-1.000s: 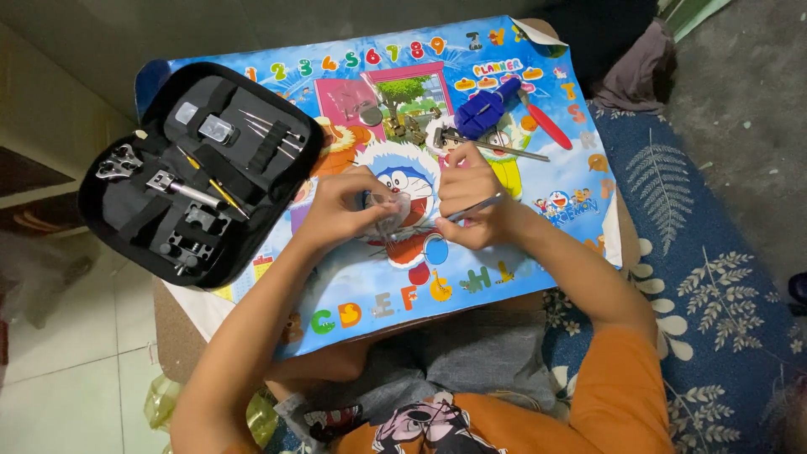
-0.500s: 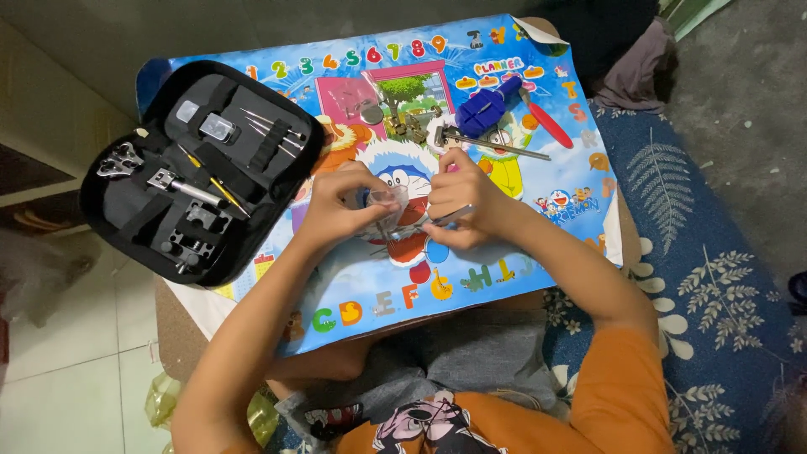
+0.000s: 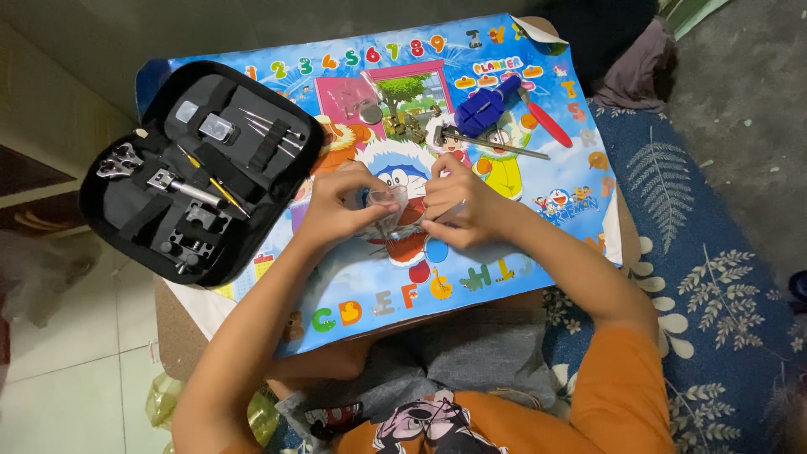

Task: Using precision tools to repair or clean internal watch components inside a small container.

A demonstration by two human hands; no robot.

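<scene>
Right in the middle of the colourful cartoon mat (image 3: 504, 252), both hands are huddled over one small see-through thing (image 3: 388, 202). It looks like a little clear plastic bag or pouch, hard to say more because it's tiny and half covered. The left hand (image 3: 336, 206) has its fingers curled in and pinches the left edge of it, thumb against fingertips, barely any gap. The right hand (image 3: 458, 202) is closed up the same way on the right side, fingers bunched tight; can't tell if it's also got something thin tucked in there. The two hands are almost touching.

Off to the left, an open black tool case (image 3: 197, 168) lies partly on the mat, with small metal tools strapped inside. Further up the mat, there's a blue tool (image 3: 486, 105), a red-handled one (image 3: 546, 122) just beside it and a thin metal rod (image 3: 496, 145), all well apart from the hands.
</scene>
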